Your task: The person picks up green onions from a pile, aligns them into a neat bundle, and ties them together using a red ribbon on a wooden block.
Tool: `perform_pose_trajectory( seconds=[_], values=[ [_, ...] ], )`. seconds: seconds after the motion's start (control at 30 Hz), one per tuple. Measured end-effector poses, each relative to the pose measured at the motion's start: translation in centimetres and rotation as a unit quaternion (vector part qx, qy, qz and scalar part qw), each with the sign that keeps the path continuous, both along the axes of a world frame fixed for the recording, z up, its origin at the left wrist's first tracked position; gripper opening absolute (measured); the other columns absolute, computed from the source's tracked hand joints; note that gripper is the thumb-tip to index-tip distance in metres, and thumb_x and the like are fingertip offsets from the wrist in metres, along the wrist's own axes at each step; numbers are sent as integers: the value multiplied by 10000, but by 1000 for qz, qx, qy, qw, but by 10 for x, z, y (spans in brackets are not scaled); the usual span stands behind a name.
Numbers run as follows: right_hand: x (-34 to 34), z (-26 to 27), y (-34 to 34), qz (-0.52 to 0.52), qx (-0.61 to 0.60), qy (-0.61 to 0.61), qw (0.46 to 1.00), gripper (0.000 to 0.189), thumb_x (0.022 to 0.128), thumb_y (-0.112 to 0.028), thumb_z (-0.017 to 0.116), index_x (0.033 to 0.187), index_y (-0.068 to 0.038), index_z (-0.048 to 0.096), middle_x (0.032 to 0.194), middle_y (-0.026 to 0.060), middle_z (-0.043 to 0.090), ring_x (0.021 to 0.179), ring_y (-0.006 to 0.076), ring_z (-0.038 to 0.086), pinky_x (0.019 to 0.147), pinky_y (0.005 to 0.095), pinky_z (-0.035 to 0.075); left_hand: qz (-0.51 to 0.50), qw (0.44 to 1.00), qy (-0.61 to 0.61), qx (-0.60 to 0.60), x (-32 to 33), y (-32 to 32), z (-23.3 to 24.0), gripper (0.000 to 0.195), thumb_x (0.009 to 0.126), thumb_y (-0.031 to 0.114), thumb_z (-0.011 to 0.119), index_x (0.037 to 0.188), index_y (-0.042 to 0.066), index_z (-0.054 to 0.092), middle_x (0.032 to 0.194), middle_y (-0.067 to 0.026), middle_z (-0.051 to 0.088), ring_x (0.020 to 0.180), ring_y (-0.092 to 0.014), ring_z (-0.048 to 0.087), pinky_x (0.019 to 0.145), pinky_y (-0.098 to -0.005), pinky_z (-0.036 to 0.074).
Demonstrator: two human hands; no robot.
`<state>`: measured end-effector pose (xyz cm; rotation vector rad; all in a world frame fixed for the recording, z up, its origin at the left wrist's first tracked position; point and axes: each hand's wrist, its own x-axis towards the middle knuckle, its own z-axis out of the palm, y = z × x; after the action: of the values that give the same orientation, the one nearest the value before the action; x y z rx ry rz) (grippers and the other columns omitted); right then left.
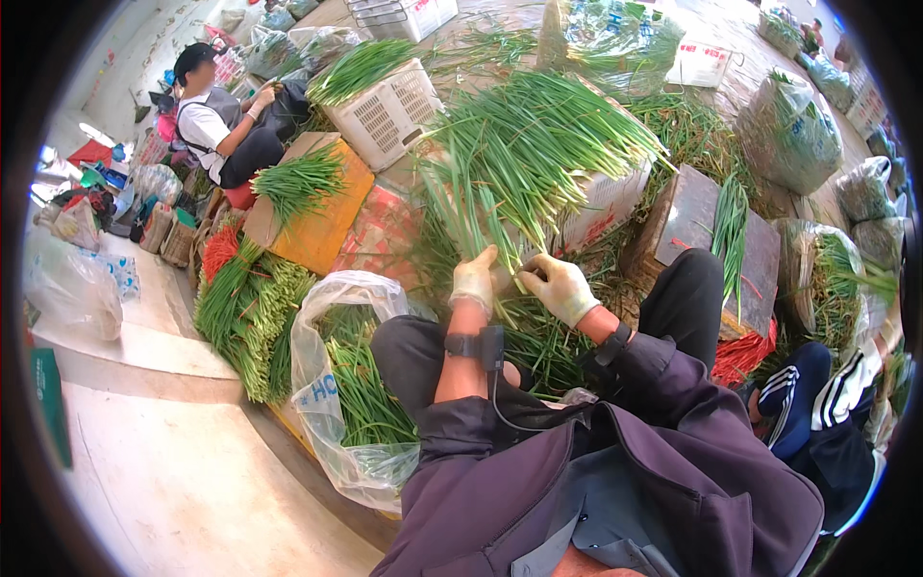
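Both of my hands wear pale work gloves and meet near the middle of the view. My left hand (474,280) is closed around the lower part of a few green stalks (492,223), their leaves leaning up and left. With thumb and fingertips, my right hand (559,288) pinches the pale ends of stalks just to the right. Beyond both hands, a large heap of leafy green stalks, like garlic chives (533,137), covers a white plastic crate (613,198). Loose greens (541,353) lie below my hands, between my knees.
An open plastic bag of greens (368,389) stands at my left, beside tied bundles (252,324). A dark board (750,252) with a small bunch is at right. A seated person (223,122) handles a dark bag at upper left; another person's striped sleeve (844,389) shows at far right.
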<state>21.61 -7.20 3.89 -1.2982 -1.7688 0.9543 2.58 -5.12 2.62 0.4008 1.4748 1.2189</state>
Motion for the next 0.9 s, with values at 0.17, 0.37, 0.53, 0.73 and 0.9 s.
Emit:
perform_pose_trajectory(
  seconds=[0.17,0.37,0.53,0.73,0.9],
  values=[
    [12,-15,8,63,116,-135,982,316,916,-373,800,951,-64,742,827,173,735,819,401,725,736,458,573,-37,999,-7,8,19,5,0,338,927,292,826,1072,30,669,638,7,510,442,-125,429,420,-304,335],
    [27,43,1,242,-161,62,955,247,991,-240,690,974,5,719,725,73,667,631,159,611,595,371,487,10,1000,19,21,-12,6,-30,358,972,291,774,1166,-2,700,818,-37,626,627,-150,531,561,-331,439],
    [57,20,13,204,-309,268,889,292,1058,-292,631,1018,-7,679,784,-8,588,624,91,493,549,262,378,42,999,-21,-1,-20,15,-58,404,993,328,760,1211,-2,674,924,-72,676,666,-165,559,576,-339,471],
    [45,-8,9,203,-270,237,911,293,1072,-292,623,1029,-5,668,830,6,635,712,112,572,632,282,456,-47,997,-65,-17,9,12,-53,339,1017,394,731,1014,54,725,811,-58,689,576,-173,576,494,-344,466],
    [35,-1,-2,297,-215,164,916,279,1076,-286,649,1031,-11,650,847,23,668,741,125,635,680,287,526,-148,984,-94,-25,13,19,-65,283,1028,331,718,1039,51,749,805,-76,724,575,-193,640,488,-377,511]
  ],
)
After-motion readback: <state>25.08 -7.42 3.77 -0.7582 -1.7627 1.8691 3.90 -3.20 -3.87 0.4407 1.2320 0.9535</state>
